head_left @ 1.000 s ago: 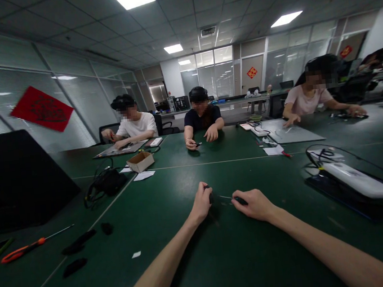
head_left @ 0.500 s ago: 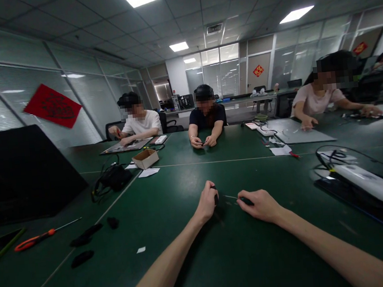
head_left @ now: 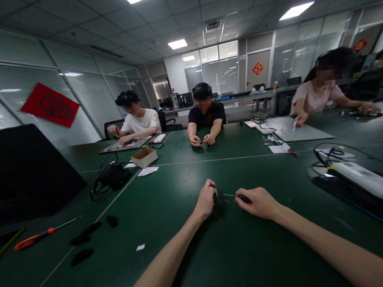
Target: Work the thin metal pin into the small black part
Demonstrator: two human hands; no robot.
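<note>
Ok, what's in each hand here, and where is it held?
The right hand pinches what looks like a small screwdriver by its dark handle. The left hand grips a small dark object, too small to identify.

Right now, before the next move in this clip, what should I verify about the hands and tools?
Left hand grips small dark object: ok.
Right hand holds thin metal-shafted tool: ok.
Tool tip touching the object: cannot tell.
What the object is: cannot tell, too small.
Orange-handled screwdriver lies on the green table, away from both hands: ok.
</note>
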